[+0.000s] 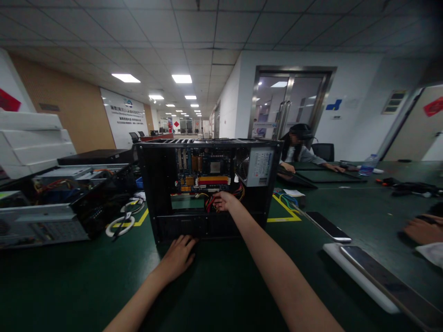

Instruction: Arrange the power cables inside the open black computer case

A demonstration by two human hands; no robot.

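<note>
1. An office is showing here: panel lights (pixel 182 79) are glowing in a tiled ceiling (pixel 157 27).
2. Beyond the far edge of the green table (pixel 214 286), a lettered wall sign (pixel 124 113) and glass doors (pixel 289 103) are showing.
3. On the table, an opened computer case (pixel 194 223) is standing, lending a workshop look.

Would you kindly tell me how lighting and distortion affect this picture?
In the head view, ceiling lights glare white; in the head view, the computer case is dim inside, cables near the right hand blending together; in the head view, white boxes at the left edge look stretched.
</note>
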